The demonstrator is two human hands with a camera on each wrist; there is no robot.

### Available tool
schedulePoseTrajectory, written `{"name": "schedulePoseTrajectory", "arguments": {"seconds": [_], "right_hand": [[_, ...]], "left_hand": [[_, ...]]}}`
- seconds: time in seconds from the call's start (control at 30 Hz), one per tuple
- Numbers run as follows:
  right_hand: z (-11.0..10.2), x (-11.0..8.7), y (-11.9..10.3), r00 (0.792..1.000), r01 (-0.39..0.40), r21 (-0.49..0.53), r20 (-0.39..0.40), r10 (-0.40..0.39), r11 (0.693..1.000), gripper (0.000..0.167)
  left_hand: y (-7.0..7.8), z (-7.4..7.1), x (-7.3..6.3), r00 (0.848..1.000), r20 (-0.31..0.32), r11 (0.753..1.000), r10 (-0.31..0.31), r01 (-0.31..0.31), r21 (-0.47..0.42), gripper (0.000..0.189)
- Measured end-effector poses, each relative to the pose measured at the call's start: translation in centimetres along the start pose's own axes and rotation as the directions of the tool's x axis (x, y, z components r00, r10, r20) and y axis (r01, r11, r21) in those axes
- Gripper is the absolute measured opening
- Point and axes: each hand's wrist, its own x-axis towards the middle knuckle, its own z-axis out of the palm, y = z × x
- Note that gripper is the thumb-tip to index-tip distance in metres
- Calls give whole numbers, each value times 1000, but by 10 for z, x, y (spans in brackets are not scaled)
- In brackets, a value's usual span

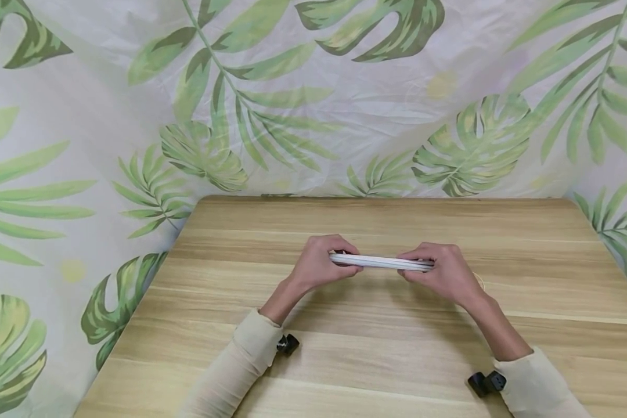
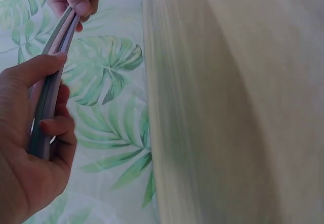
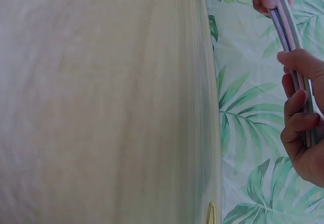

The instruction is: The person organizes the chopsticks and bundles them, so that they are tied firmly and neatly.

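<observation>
Both hands hold a thin stack of flat, booklet-like sheets [image 1: 378,262] between them, above the wooden table. In the head view it is seen edge-on, as a whitish strip. My left hand [image 1: 324,261] grips its left end, thumb on one side and fingers on the other. The right hand [image 1: 444,270] grips the other end in the same way. From the left wrist, the stack [image 2: 50,90] shows greenish, pinkish and purple layers and bows slightly. In the right wrist view the layered edges [image 3: 288,32] run between the two hands; their broad faces are hidden.
A thin yellow loop [image 3: 211,214] lies on the table [image 1: 345,360] near its far edge, partly behind my right hand in the head view. Black wrist cameras [image 1: 487,383] sit at both sleeve cuffs. A leaf-patterned cloth [image 1: 376,110] hangs behind the table.
</observation>
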Motion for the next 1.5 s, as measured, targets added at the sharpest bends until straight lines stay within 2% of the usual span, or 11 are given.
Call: {"name": "schedulePoseTrajectory", "arguments": {"seconds": [0.1,0.17,0.23,0.3,0.4,0.57,0.63,0.8,1.1,1.23,1.5], "right_hand": [[0,0,-3,1000,-11,-9,16,11,1000,20],[1,0,-5,999,-24,-17,33,24,1000,20],[1,0,-7,998,-33,-25,45,34,999,19],[2,0,-8,998,-42,-33,46,44,999,19],[3,0,-9,998,-46,-40,29,47,998,20],[7,-1,-10,999,-34,-54,-10,33,998,23],[8,-1,-10,999,-26,-60,-23,25,998,23],[10,-1,-9,999,-14,-68,-39,11,998,22],[11,2,-8,999,-20,-70,-33,18,997,21],[15,5,-9,999,-21,-105,-37,17,994,20],[14,7,-13,998,-60,-96,7,61,994,15]], "left_hand": [[1,0,1,996,93,983,8,-25,184,14],[1,0,1,989,143,952,24,-67,300,12],[3,0,1,988,150,917,32,-89,390,11],[5,1,1,993,107,882,41,-87,464,11],[10,2,0,1000,-7,828,26,-18,560,13],[18,4,-2,987,-156,760,-31,124,638,14],[19,5,-3,981,-184,751,-60,166,640,15],[20,5,-3,974,-198,765,-108,208,610,18],[16,8,-2,994,-72,789,-85,111,604,9],[14,8,-1,998,-28,767,-51,57,639,15],[14,9,-2,1000,-11,692,26,-10,722,37]]}}
